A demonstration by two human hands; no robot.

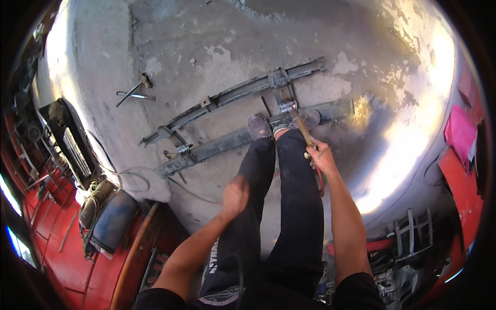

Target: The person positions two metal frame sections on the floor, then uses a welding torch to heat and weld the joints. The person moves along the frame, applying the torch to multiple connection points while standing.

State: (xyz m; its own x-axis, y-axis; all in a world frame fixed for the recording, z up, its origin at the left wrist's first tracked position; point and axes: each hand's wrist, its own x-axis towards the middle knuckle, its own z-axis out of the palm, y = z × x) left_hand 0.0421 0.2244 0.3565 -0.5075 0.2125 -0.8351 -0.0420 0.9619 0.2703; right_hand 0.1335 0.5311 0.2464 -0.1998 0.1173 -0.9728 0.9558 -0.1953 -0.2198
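Note:
My right hand (321, 155) is closed round the rear of a brass gas torch (304, 128). The torch's tip meets a small bright glow at the lower end of a bracket (282, 93) on a dark metal bumper frame (227, 138). Two long, slightly curved beams make up this frame, joined by brackets near both ends. My shoes (259, 126) are at the nearer beam, one by its edge and the other partly behind the torch. By my left knee is my left hand (236, 195), blurred, its fingers hard to make out.
A hammer (144, 81) and a flat metal bar (135, 95) lie on the concrete floor at far left. A thin hose (194, 195) trails from the left. Beside it are a blue tank (114, 219) and a car grille (72, 144). Metal parts (413, 235) lie at the right.

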